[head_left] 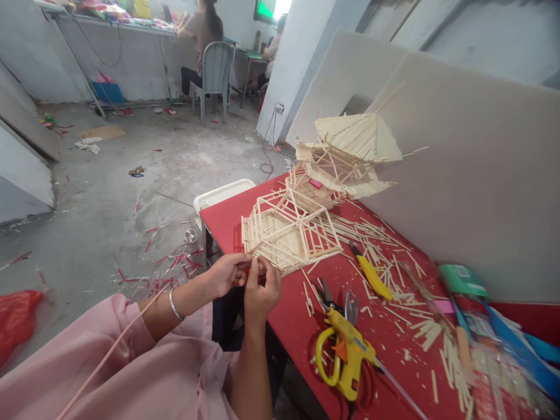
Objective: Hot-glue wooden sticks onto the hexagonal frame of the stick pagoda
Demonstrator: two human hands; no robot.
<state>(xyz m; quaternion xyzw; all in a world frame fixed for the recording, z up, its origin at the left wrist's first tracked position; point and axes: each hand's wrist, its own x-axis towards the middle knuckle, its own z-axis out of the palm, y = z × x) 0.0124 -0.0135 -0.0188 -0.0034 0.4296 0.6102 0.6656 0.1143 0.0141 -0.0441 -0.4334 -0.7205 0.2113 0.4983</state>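
Note:
My left hand (228, 274) and my right hand (263, 287) meet at the table's near left edge, fingertips pinched close together. Whatever they pinch is too small or too covered by the fingers to make out. Right behind the fingertips lies an open framework of thin wooden sticks (301, 224), with a railing-like side and a slatted floor; I cannot tell whether the fingers touch it. Farther back stands a stick model with a slatted, flared roof (350, 140), and loose sticks poke out from it.
On the red table (223, 219) lie a yellow glue gun (350, 356), scissors with a yellow handle (324, 356), yellow-handled cutters (374, 274) and scattered sticks (431, 332). Plastic packs (490, 356) crowd the right. A pale board (472, 163) stands behind. A person (203, 41) sits far off.

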